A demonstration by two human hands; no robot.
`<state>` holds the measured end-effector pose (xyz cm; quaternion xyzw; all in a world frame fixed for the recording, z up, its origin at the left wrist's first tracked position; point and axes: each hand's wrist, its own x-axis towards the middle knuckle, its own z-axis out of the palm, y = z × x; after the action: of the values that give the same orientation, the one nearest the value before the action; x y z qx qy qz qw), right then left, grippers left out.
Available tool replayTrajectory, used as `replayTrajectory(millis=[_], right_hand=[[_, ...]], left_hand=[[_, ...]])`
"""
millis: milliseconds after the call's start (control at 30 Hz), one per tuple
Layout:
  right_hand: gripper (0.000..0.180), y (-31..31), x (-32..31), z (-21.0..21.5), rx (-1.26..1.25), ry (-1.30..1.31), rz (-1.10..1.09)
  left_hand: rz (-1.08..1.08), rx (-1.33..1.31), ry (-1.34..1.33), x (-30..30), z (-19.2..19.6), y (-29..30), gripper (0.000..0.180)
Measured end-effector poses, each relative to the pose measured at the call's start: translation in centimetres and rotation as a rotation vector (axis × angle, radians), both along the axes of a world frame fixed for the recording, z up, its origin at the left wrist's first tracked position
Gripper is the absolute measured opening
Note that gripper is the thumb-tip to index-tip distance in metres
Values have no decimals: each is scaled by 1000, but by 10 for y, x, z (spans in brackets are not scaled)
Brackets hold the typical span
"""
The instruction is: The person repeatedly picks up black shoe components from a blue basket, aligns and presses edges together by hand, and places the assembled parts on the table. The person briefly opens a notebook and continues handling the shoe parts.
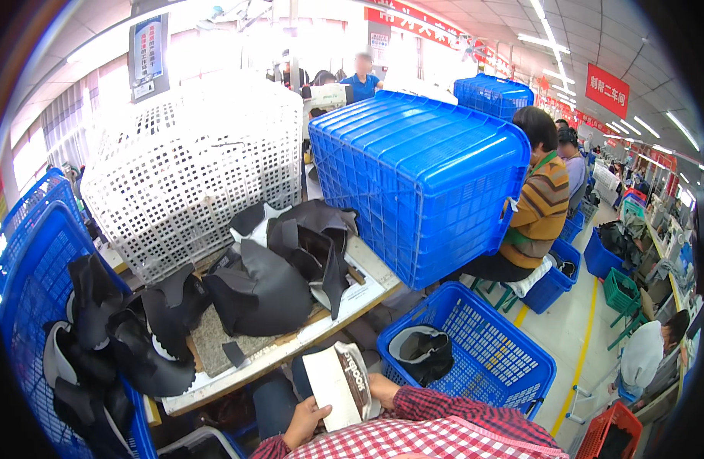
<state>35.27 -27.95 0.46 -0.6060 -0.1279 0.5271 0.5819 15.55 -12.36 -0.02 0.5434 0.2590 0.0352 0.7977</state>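
Across the workbench (375,284), a white perforated basket (203,172) and a blue plastic crate (421,183) crowded the back, behind a heap of black upper pieces (264,294). Left of it, a blue side basket (27,306) bore more such pieces; a blue mesh basket (490,348) stood just beyond the right hand (383,390). On the near side, a cream panel (327,382) was between the hands, the left hand (309,421) pinching its lower left edge, the right clasping its other side. A dark brown band ran along it; the black pieces looked smooth, leathery, curved.
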Motion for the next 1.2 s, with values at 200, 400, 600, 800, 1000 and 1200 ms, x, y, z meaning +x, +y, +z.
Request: replayTrajectory(millis=[200, 400, 600, 800, 1000, 1200], right_hand=[[36, 1, 9, -10, 51, 150, -51], [37, -10, 18, -27, 44, 170, 33], [36, -4, 33, -53, -107, 45, -22], [33, -5, 42, -69, -63, 68, -47], [36, -5, 51, -73, -141, -240, 12], [33, -4, 47, -60, -138, -25, 0]], left_hand=[[-323, 338, 133, 6, -22, 14, 34], [-500, 147, 128, 16, -71, 23, 48], [-433, 19, 174, 33, -70, 26, 46], [-540, 17, 178, 44, -90, 36, 45], [-462, 34, 62, 56, -138, 33, 40], [-464, -77, 172, 49, -73, 32, 36]])
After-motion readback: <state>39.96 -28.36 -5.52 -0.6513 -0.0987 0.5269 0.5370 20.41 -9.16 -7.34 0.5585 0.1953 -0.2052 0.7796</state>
